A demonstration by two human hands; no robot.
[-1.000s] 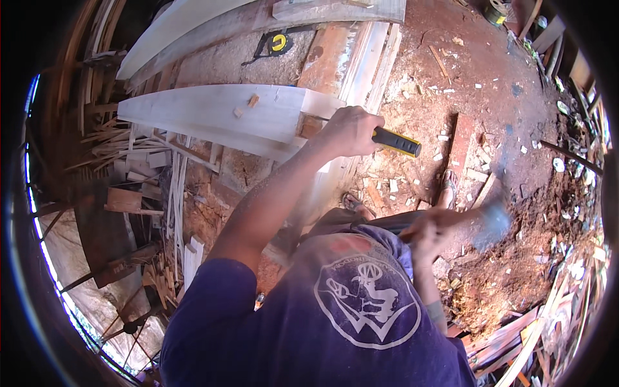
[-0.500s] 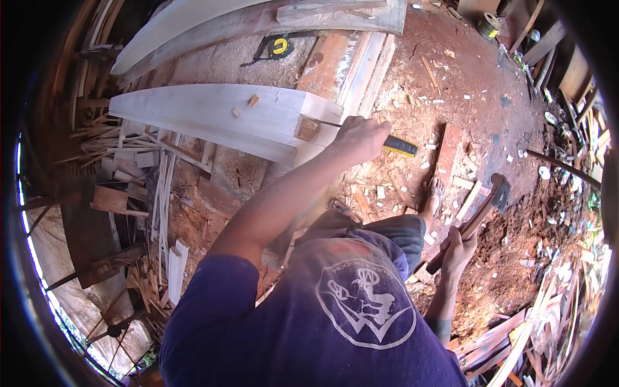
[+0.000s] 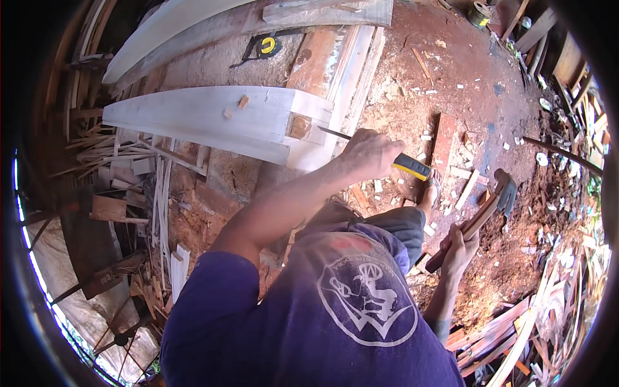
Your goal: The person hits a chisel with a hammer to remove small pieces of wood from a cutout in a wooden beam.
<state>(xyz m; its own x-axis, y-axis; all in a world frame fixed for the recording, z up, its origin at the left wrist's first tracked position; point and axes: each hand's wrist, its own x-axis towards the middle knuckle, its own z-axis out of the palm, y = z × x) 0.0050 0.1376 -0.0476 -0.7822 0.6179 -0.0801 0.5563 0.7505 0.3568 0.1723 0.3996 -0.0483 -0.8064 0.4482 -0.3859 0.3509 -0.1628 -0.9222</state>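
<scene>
My left hand [image 3: 371,155] is closed round a chisel [image 3: 412,167] with a black and yellow handle. The thin blade points left, its tip at the end face of a pale, tapering timber beam [image 3: 200,119]. Cut into that end is a squarish notch [image 3: 299,126] with browner wood inside, just left of the blade tip. Whether the tip touches the wood, I cannot tell. Low on the right, my right hand [image 3: 460,248] grips the wooden handle of a hatchet [image 3: 480,219], its dark metal head raised away from the beam. Two small wood chips [image 3: 243,102] lie on the beam's top.
Beyond the beam lie a yellow and black tape measure [image 3: 268,45] and more long boards [image 3: 213,32]. A reddish plank [image 3: 443,145] rests on the chip-strewn dirt floor near my foot. Thin offcuts [image 3: 97,145] pile up at left, and scrap strips [image 3: 496,335] at lower right.
My left hand has drawn the chisel right and slightly nearer, baring more of the blade and the notch. My right hand still holds the hatchet in nearly the same place. The view has shifted slightly.
</scene>
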